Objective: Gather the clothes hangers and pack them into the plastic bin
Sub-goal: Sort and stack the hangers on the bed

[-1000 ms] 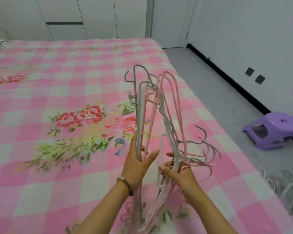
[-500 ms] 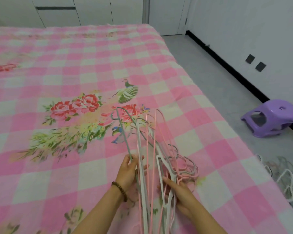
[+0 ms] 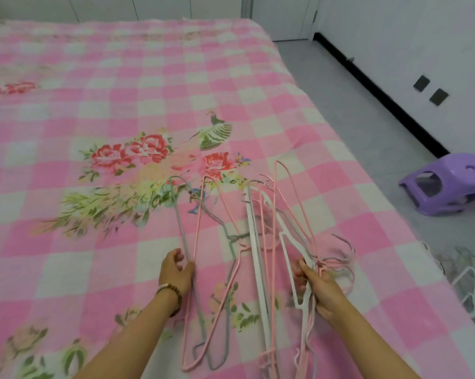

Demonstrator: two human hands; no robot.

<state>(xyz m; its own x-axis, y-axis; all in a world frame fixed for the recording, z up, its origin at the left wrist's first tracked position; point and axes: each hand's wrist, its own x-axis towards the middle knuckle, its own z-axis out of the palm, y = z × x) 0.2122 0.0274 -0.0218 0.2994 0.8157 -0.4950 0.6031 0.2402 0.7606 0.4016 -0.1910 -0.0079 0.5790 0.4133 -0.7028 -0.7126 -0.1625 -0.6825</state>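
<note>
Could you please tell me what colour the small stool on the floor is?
The stool is purple; head view.

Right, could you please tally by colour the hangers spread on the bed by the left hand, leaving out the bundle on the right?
grey hanger: 1
pink hanger: 1
Total: 2
The left hand holds this pair; the bundle in the right hand is too tangled to count.
</note>
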